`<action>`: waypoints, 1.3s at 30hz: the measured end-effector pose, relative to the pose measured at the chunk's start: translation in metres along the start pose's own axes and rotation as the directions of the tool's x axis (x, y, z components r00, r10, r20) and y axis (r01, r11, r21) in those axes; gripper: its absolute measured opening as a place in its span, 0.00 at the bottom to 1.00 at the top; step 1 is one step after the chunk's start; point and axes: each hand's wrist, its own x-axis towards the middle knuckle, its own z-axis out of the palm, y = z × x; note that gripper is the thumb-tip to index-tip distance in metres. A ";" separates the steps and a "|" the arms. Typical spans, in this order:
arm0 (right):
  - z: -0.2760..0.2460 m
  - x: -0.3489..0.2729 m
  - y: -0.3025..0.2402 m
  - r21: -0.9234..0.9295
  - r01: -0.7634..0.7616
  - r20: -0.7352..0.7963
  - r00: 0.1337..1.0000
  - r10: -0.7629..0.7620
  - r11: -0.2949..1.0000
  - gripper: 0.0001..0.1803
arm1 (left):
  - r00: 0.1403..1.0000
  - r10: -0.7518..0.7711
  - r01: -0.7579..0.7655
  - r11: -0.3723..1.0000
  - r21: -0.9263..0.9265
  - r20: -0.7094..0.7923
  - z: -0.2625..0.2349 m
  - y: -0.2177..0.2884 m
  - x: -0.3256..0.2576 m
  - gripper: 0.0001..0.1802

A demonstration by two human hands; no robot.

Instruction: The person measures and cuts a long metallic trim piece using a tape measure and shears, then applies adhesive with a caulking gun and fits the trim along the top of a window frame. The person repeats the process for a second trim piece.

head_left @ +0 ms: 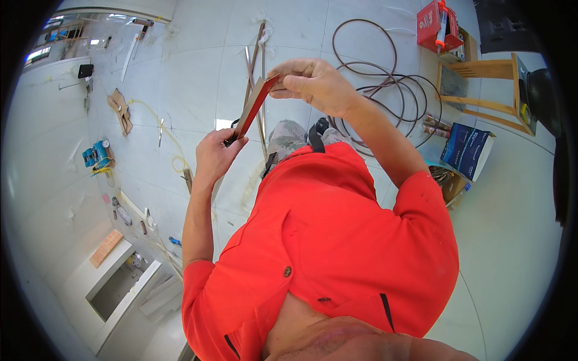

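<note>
A narrow brown trim strip (250, 110) slants in front of me, with a long red band (260, 102) along its right side. My left hand (218, 155) is closed on its lower end, and the thumb lies along the edge. Beside those fingers a small black part (231, 138) shows, too little of it to name. At the upper end, the fingers of my right hand (313, 85) pinch the tip of the red band. Whether that band is loose from the strip there, I cannot tell. More thin strips (261, 51) lie on the floor beyond, partly hidden behind the held one.
A dark coiled hose (385, 84) spreads over the tiles at the right. Past it are a red box (430, 27), a wooden stool (487, 71) and a blue box (466, 150). At the left lie torn cardboard (120, 112), a blue tool (98, 155) and a yellow hose (158, 123).
</note>
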 end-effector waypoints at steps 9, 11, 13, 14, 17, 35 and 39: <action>-0.067 0.093 -0.062 -0.251 0.075 -0.215 0.968 -0.131 0.965 0.13 | 0.983 -0.022 0.027 0.999 -0.025 0.181 -0.027 0.052 0.150 0.19; -0.093 0.121 -0.077 -0.243 0.089 -0.246 0.958 -0.150 0.966 0.11 | 0.977 -0.007 0.012 1.000 -0.021 0.212 -0.033 0.064 0.194 0.19; -0.121 0.152 -0.093 -0.216 0.116 -0.264 0.949 -0.172 0.970 0.09 | 0.972 0.020 -0.019 1.000 -0.005 0.235 -0.041 0.073 0.242 0.20; -0.135 0.170 -0.102 -0.193 0.135 -0.266 0.946 -0.184 0.972 0.08 | 0.971 0.039 -0.037 0.999 -0.012 0.236 -0.046 0.077 0.268 0.20; -0.169 0.224 -0.135 -0.159 0.134 -0.315 0.932 -0.179 0.978 0.06 | 0.963 0.079 -0.073 0.997 -0.036 0.258 -0.064 0.087 0.348 0.20; -0.358 0.497 -0.388 -0.214 0.302 -0.559 0.742 -0.370 0.929 0.11 | 0.851 0.361 -0.418 0.905 0.076 0.382 -0.217 0.320 0.811 0.20; -0.447 0.562 -0.458 -0.254 0.404 -0.603 0.645 -0.470 0.879 0.09 | 0.828 0.394 -0.465 0.880 0.097 0.400 -0.226 0.401 0.932 0.20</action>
